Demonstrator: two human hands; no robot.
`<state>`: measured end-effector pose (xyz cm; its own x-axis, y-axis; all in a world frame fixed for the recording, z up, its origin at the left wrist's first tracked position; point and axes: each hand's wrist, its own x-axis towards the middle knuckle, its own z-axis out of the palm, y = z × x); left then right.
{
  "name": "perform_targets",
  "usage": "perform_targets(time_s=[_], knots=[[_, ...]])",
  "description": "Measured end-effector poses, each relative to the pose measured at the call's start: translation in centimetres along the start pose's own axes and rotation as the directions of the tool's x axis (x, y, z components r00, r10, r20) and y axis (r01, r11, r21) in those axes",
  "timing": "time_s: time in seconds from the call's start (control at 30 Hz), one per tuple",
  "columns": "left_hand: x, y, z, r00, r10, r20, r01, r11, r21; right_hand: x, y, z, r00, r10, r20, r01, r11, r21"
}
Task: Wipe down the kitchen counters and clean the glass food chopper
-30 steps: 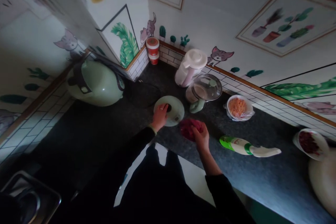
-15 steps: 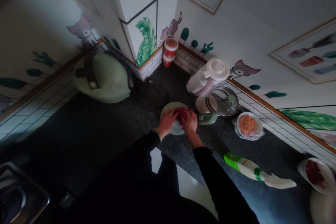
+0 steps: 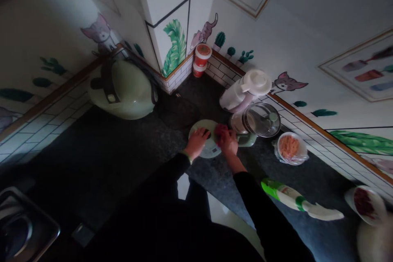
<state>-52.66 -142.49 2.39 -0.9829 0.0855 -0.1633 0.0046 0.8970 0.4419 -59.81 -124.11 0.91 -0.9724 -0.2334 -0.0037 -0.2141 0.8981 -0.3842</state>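
A round pale-green disc [image 3: 206, 126] lies on the dark counter; a small rectangular panel near its front edge makes it look like a kitchen scale. My left hand [image 3: 196, 144] rests on its left side, fingers stretched out and apart, beside a small dark patch. At the right edge, my right hand [image 3: 229, 143] is closed on a crumpled red cloth [image 3: 220, 130], part of which is hidden by the fingers. Just right of that hand is a glass pot with a green handle [image 3: 247, 140] and a clear lid [image 3: 264, 118].
Behind the pot stands a pinkish-white jug [image 3: 236, 95]. Red tubs [image 3: 201, 58] are stacked in the corner. A green rounded appliance [image 3: 125, 90] sits left. Rightward are a bowl of orange pieces [image 3: 289, 147], a spray bottle [image 3: 291, 197] and a bowl with dark-red contents [image 3: 365, 204].
My right hand has moved right with the red cloth, from the disc's middle to its right edge. My left hand has come off the cloth, uncovering the panel.
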Motion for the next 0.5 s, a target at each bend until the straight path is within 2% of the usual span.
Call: perform_targets(time_s=[0.13, 0.2, 0.27, 0.4, 0.47, 0.5], knots=[[-0.1, -0.3, -0.3, 0.999, 0.023, -0.031, -0.023, 1.000, -0.007, -8.1, 1.5, 0.4, 1.000, 0.018, -0.015, -0.018, 1.000, 0.016], [0.0, -0.6, -0.6, 0.997, 0.061, -0.051, -0.062, 0.998, -0.009, -9.3, 0.9, 0.8, 0.999, 0.016, -0.038, -0.015, 0.999, 0.031], [0.3, -0.8, -1.0, 0.995, 0.085, -0.057, -0.086, 0.996, -0.020, -7.6, -0.1, 0.9, 0.999, -0.008, -0.047, 0.010, 0.999, 0.038], [1.4, -0.5, -2.3, 0.998, 0.057, 0.017, -0.057, 0.998, 0.020, -0.4, -1.7, 0.2, 0.997, -0.028, -0.065, 0.032, 0.998, 0.055], [2.0, -0.1, -2.9, 0.997, 0.042, 0.069, -0.047, 0.996, 0.075, 0.9, -1.8, 0.1, 0.997, 0.005, -0.079, 0.000, 0.998, 0.065], [2.2, 0.1, -3.2, 0.995, 0.039, 0.088, -0.048, 0.994, 0.094, 0.3, -1.9, 0.3, 0.997, 0.009, -0.080, -0.003, 0.998, 0.069]])
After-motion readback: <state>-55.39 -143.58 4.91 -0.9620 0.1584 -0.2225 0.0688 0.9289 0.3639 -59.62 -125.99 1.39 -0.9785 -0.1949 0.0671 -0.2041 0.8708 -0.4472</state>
